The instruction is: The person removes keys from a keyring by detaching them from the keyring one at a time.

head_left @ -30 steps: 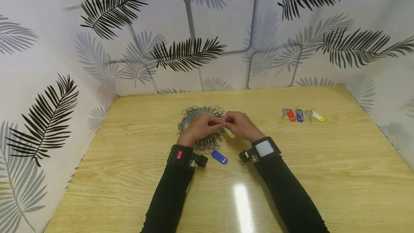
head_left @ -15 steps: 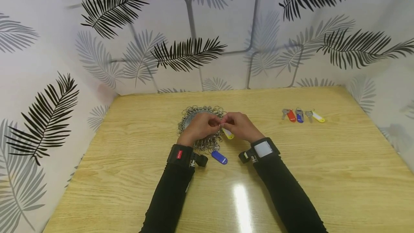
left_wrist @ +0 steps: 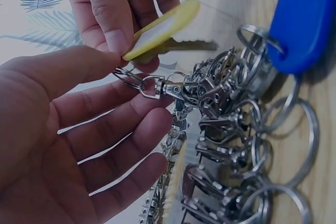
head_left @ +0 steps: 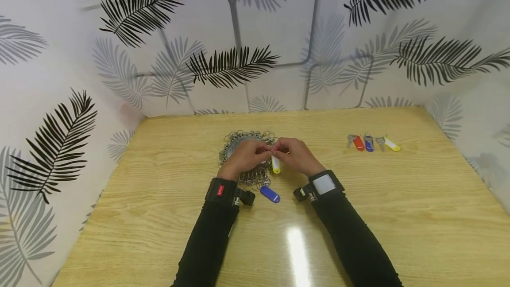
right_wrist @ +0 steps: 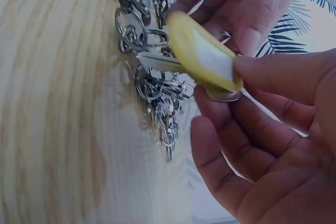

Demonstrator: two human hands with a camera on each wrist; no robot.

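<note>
over the near edge of the ring pile (head_left: 248, 154), mid-table, both hands are meeting: the left hand (head_left: 246, 156) is pinching a clip ring (left_wrist: 137, 81), and the right hand (head_left: 294, 154) is pinching one yellow tag (head_left: 275, 164) with its key. if either pinch is loosening, the tag is likely slipping off into the pile. one blue tag (head_left: 270, 194) is lying near, and three tagged keys (head_left: 372, 142) are lying far right.

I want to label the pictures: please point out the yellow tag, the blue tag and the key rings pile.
yellow tag (right_wrist: 202, 56), right wrist view, its white label.
blue tag (head_left: 270, 194), head view, middle.
key rings pile (left_wrist: 231, 145), left wrist view, clasps.
</note>
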